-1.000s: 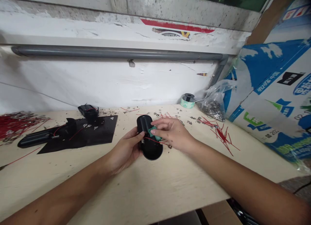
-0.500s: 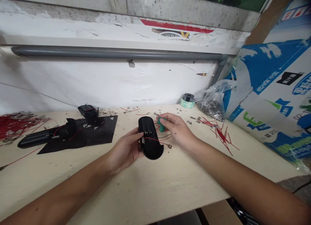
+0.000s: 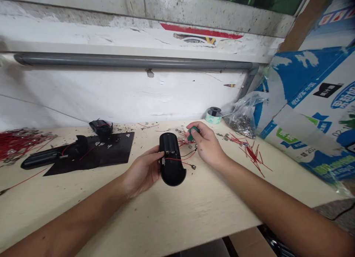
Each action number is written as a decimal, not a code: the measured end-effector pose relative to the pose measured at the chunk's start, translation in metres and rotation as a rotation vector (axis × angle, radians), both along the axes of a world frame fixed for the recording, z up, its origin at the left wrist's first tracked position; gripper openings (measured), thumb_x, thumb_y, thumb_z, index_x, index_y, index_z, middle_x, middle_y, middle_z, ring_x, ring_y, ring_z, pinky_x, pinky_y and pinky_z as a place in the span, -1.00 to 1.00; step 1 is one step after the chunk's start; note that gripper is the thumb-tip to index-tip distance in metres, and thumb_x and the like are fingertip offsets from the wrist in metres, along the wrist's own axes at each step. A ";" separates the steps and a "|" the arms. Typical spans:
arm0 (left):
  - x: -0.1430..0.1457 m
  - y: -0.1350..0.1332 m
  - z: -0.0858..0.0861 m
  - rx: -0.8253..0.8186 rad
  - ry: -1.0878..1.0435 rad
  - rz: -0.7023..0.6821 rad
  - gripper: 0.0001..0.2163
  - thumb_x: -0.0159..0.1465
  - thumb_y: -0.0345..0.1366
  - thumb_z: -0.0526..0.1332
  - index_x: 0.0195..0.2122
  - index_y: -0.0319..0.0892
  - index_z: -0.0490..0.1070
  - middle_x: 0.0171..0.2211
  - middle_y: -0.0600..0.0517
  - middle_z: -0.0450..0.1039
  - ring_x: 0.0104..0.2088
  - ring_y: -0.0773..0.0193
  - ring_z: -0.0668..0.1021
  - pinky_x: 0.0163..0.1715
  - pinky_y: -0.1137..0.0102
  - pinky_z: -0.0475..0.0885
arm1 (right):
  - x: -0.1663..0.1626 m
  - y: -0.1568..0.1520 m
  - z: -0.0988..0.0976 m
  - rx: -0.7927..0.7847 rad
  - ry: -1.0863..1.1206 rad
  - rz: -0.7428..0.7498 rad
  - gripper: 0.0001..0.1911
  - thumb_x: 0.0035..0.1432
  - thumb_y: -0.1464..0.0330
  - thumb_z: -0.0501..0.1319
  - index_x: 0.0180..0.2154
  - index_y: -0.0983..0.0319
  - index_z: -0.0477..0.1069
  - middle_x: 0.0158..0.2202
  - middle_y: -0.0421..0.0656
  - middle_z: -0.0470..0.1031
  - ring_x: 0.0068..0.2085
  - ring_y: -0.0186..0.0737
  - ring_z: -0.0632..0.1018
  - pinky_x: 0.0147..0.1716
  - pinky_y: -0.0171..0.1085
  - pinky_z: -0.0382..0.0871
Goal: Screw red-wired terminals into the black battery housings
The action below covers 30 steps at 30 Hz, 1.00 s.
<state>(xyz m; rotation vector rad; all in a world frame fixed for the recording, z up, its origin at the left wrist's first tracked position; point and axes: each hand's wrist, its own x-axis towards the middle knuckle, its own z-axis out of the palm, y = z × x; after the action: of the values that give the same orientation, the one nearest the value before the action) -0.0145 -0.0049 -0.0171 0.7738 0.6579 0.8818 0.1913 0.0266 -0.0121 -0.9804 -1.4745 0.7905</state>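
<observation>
Holding black oblong case upright over counter in left hand, thin wires trailing off it; right hand has drawn away, hands now apart, pinching small green piece above loose red wires.

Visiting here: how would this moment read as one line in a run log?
left hand: holds black plastic case | right hand: pinches small green item | case: red and black wires attached
</observation>
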 end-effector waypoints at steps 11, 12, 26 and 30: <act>-0.002 0.001 -0.002 0.003 0.023 -0.010 -0.73 0.26 -0.41 0.23 -0.01 -0.28 0.48 -0.25 -0.11 0.57 -0.29 0.21 0.58 -0.30 0.39 0.47 | -0.007 0.000 -0.005 -0.052 -0.025 0.082 -0.77 0.14 0.26 0.32 -0.17 0.20 0.48 -0.45 -0.25 0.41 -0.39 -0.27 0.46 -0.31 -0.23 0.32; -0.001 0.001 -0.002 0.004 0.027 -0.005 -0.74 0.26 -0.42 0.23 -0.03 -0.29 0.49 -0.24 -0.11 0.57 -0.29 0.21 0.59 -0.30 0.39 0.47 | -0.007 0.000 -0.005 -0.053 0.003 0.093 -0.75 0.11 0.26 0.35 -0.16 0.20 0.49 -0.48 -0.27 0.39 -0.43 -0.29 0.43 -0.34 -0.24 0.32; 0.002 -0.001 -0.004 0.018 -0.003 -0.002 -0.72 0.28 -0.42 0.22 0.02 -0.24 0.47 -0.09 -0.15 0.58 -0.18 0.19 0.60 -0.16 0.37 0.45 | -0.019 -0.021 0.007 -0.393 0.027 0.264 -0.77 -0.04 0.31 0.45 -0.35 0.26 0.49 -0.56 -0.25 0.45 -0.56 -0.35 0.44 -0.60 -0.36 0.35; 0.003 -0.002 -0.006 0.040 0.017 -0.003 -0.70 0.29 -0.40 0.23 0.05 -0.22 0.45 -0.06 -0.14 0.56 -0.12 0.16 0.59 -0.09 0.34 0.43 | -0.021 -0.019 0.003 -0.436 0.062 0.285 -0.81 -0.04 0.36 0.44 -0.39 0.24 0.47 -0.55 -0.23 0.48 -0.55 -0.35 0.46 -0.58 -0.36 0.36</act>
<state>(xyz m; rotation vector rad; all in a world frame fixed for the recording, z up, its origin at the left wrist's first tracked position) -0.0114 -0.0068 -0.0232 0.8183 0.6555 0.8886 0.1705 0.0072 -0.0088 -1.0642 -1.4342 1.3791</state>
